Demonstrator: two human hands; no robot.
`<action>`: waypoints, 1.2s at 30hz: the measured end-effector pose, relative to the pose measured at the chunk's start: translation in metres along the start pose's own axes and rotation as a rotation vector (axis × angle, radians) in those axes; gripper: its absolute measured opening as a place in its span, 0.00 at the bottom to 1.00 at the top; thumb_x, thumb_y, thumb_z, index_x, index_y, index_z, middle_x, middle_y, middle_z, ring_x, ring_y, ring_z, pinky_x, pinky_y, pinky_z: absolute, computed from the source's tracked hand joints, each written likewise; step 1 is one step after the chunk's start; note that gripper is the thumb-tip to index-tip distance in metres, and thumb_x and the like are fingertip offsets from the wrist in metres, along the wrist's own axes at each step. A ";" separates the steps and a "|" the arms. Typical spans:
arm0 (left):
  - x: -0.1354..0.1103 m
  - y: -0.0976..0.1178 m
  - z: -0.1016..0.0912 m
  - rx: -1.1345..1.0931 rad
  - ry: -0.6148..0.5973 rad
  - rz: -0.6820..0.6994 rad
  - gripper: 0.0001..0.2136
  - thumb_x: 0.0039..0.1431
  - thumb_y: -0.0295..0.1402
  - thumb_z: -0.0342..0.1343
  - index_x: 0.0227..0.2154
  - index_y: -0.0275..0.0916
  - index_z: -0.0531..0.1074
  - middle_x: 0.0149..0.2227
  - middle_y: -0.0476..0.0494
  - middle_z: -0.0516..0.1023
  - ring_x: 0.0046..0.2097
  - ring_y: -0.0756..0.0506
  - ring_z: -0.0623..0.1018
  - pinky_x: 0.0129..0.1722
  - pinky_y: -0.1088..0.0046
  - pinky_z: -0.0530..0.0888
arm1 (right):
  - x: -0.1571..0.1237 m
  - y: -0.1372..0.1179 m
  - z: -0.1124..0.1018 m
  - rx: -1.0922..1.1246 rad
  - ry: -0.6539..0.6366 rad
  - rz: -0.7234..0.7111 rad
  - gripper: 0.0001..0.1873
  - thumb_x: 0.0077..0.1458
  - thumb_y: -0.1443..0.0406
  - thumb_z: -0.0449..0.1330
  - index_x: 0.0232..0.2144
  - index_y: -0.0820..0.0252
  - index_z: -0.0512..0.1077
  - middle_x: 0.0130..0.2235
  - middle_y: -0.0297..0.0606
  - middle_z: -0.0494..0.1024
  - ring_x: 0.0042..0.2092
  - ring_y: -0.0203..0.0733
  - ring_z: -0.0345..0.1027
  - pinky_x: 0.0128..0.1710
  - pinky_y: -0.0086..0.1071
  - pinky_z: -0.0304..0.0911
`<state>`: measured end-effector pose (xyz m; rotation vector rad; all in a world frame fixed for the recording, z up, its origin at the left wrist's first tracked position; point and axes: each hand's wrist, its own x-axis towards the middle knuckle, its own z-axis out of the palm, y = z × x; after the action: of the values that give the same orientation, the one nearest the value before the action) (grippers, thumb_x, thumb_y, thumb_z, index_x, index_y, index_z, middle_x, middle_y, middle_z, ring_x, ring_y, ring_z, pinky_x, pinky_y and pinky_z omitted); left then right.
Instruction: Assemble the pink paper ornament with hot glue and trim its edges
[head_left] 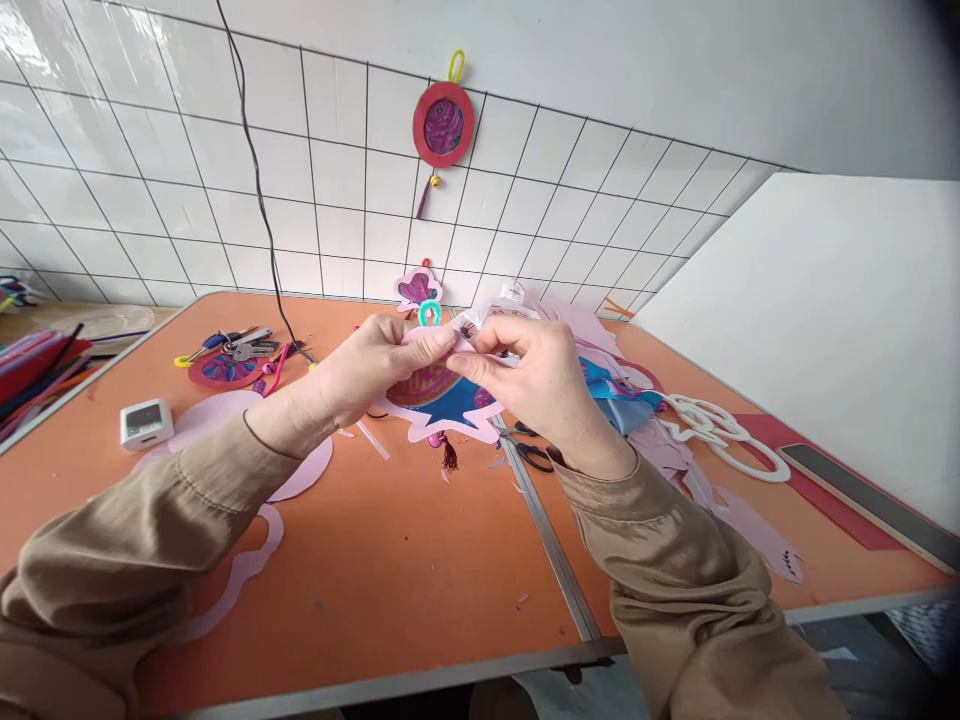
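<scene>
My left hand (379, 362) and my right hand (536, 375) meet above the orange table (390, 560), both pinched on the top of a pink paper ornament (450, 405). The ornament has a blue and red patterned centre, a teal loop (430, 313) at its top and a small dark red tassel (449, 457) hanging below. My right fingers also press a small clear wrapper (480, 325) against it. Both sleeves are tan.
Black scissors (534, 452) lie just under my right wrist. Pink paper offcuts (247, 560) lie at left beside a small white timer (145, 422), keys (244, 348) and pipe cleaners (34, 375). White cutouts (712, 430) and red paper lie at right. A round red ornament (443, 123) hangs on the tiled wall.
</scene>
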<state>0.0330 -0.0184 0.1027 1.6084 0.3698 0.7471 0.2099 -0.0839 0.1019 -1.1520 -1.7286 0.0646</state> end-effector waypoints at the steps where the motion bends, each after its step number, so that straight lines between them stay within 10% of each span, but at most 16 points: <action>1: 0.000 0.000 0.000 -0.009 -0.009 -0.011 0.26 0.50 0.56 0.69 0.20 0.36 0.73 0.17 0.49 0.66 0.22 0.51 0.68 0.22 0.74 0.66 | 0.000 0.000 0.000 0.002 -0.002 -0.006 0.33 0.52 0.41 0.67 0.17 0.58 0.62 0.17 0.28 0.61 0.23 0.31 0.49 0.23 0.31 0.46; 17: -0.001 0.004 -0.003 -0.043 -0.059 -0.117 0.27 0.54 0.56 0.67 0.19 0.36 0.70 0.18 0.49 0.66 0.22 0.52 0.69 0.21 0.76 0.68 | 0.001 -0.007 -0.011 0.221 -0.085 0.078 0.35 0.62 0.38 0.55 0.18 0.58 0.61 0.22 0.31 0.59 0.26 0.33 0.51 0.26 0.33 0.46; 22: 0.000 0.002 -0.001 -0.091 -0.027 -0.147 0.28 0.56 0.51 0.67 0.15 0.35 0.66 0.16 0.53 0.61 0.18 0.56 0.62 0.17 0.80 0.63 | 0.003 -0.003 -0.005 0.157 -0.136 0.107 0.30 0.54 0.43 0.67 0.18 0.58 0.64 0.19 0.29 0.62 0.23 0.31 0.51 0.24 0.32 0.47; 30: 0.003 0.007 -0.004 -0.126 0.001 -0.264 0.23 0.64 0.46 0.62 0.21 0.32 0.77 0.22 0.42 0.78 0.23 0.49 0.77 0.23 0.77 0.74 | 0.005 0.006 -0.016 0.359 -0.225 0.199 0.37 0.59 0.33 0.53 0.19 0.59 0.66 0.21 0.32 0.62 0.25 0.34 0.55 0.24 0.33 0.47; 36: 0.003 0.008 -0.004 -0.158 0.001 -0.270 0.20 0.63 0.45 0.64 0.22 0.33 0.77 0.23 0.43 0.79 0.23 0.50 0.77 0.25 0.77 0.75 | 0.007 0.001 -0.016 0.184 -0.254 0.147 0.27 0.55 0.45 0.66 0.19 0.59 0.68 0.21 0.30 0.64 0.25 0.33 0.54 0.25 0.32 0.49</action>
<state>0.0305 -0.0150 0.1116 1.3766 0.5052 0.5558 0.2228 -0.0853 0.1143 -1.1705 -1.8115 0.4684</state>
